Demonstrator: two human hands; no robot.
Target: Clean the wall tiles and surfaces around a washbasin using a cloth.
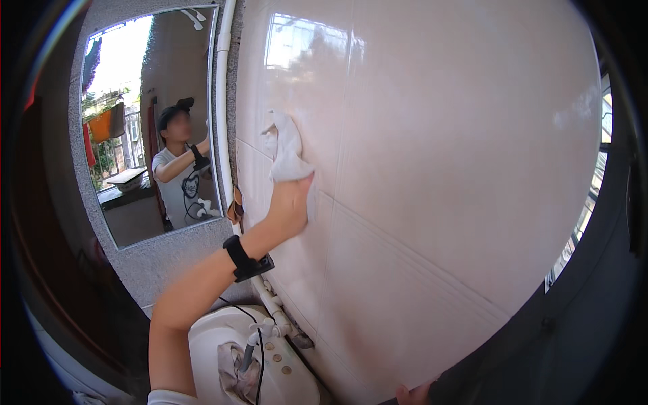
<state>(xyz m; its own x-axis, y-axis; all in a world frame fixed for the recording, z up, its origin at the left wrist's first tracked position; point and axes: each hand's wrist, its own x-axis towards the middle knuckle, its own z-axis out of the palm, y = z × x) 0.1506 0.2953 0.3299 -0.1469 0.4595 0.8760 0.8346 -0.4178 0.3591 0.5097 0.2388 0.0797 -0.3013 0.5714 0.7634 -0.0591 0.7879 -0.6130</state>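
Observation:
My left hand point(292, 202) presses a pale grey-white cloth point(289, 152) against a glossy, light-coloured tiled wall point(430, 167). The bunched cloth covers most of the fingers, and one loose corner sticks up. A black strap point(242, 258) with a small device on it circles my left wrist. Only a small part of my right hand point(415, 395) shows, at the bottom of the picture beside the lower edge of the tiled wall. What its fingers are doing is mostly cut off.
A framed mirror point(152, 202) hangs at the left, reflecting a person and a barred window. Beside it runs a white pipe point(223, 101). Below stand a white washbasin point(212, 324), a plastic tap point(268, 329) and a crumpled cloth point(233, 374). A black cable point(260, 354) crosses the basin.

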